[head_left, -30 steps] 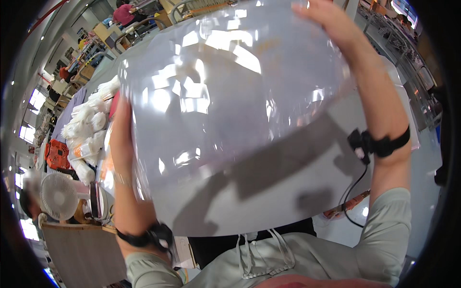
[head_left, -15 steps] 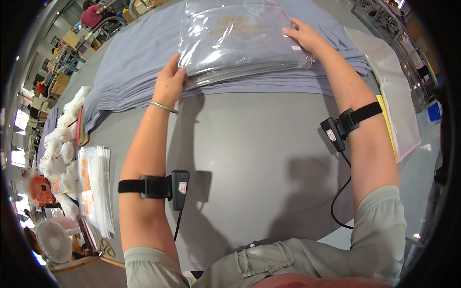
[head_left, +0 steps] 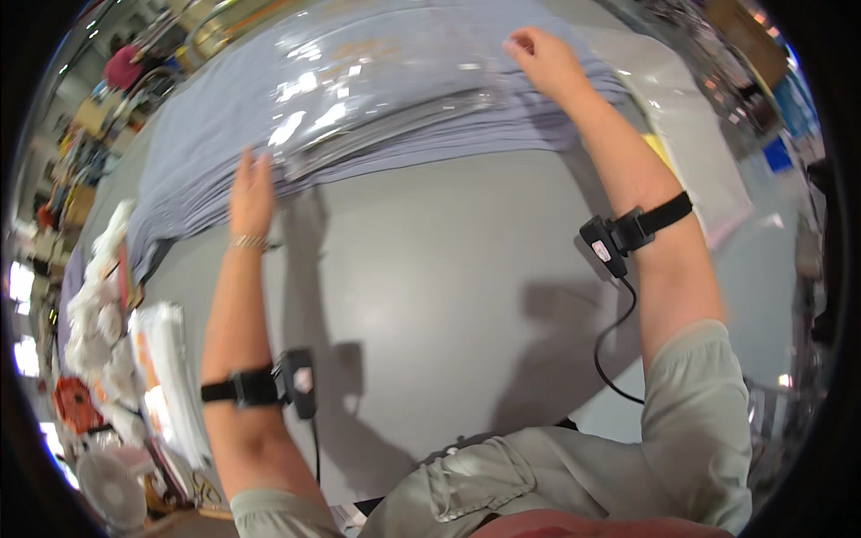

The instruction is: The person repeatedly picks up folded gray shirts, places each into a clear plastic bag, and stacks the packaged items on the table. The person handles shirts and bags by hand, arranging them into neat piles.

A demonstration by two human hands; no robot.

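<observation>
Clear plastic bags holding folded grey-blue cloth lie in a pile (head_left: 386, 67) at the far side of the table, on top of a stack of folded grey-blue fabric (head_left: 193, 152). My left hand (head_left: 252, 193) is beside the pile's near left corner, fingers stretched out and slightly blurred, with nothing in it. To the right of the pile, my right hand (head_left: 545, 65) is raised over the fabric, apart from the bags. Its fingers are loosely bent and hold nothing that I can see.
Flat plastic bags (head_left: 166, 377) and bundled white material (head_left: 94, 318) line the table's left side, with a fan (head_left: 112, 489) below. A large clear plastic sheet (head_left: 695, 125) lies at right. Cabled black devices are strapped to both my forearms. People sit at the far left.
Both hands have let go of the bagged pile. My left hand has come down and left; my right hand has drawn off its right edge. The whole view has turned somewhat.
</observation>
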